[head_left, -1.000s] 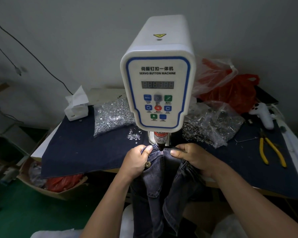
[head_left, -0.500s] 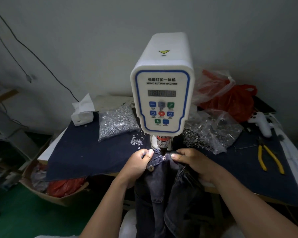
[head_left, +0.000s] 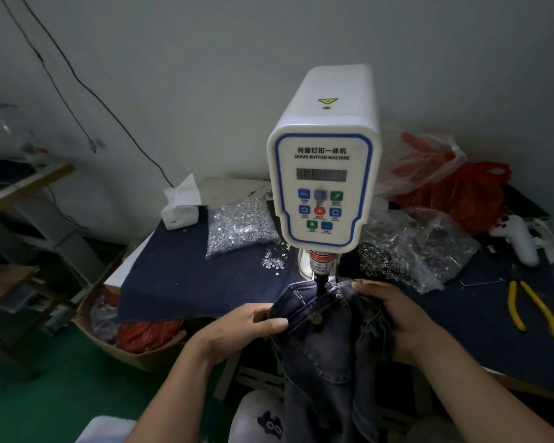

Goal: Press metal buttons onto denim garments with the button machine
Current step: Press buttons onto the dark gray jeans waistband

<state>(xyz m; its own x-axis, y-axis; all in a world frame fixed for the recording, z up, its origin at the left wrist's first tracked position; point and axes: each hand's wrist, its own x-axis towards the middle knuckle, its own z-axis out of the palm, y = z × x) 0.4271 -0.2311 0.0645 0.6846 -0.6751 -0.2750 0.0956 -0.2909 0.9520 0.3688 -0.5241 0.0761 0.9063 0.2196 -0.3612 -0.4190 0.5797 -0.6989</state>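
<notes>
A white servo button machine stands on the table, its press head pointing down onto the top edge of a dark denim garment. One metal button sits fixed on the denim below the head. My left hand pinches the garment's left edge. On the right side my right hand grips the bunched denim. A clear bag of silver studs lies left of the machine, and a bag of dark metal buttons lies to its right.
Yellow-handled pliers lie on the dark table cover at the right. A tissue box stands at the back left, red plastic bags at the back right. A cardboard box with red plastic sits on the green floor.
The view has tilted up. My left hand has slid left and down along the denim edge, away from the press head, and the fixed button now shows uncovered. My right hand keeps its grip.
</notes>
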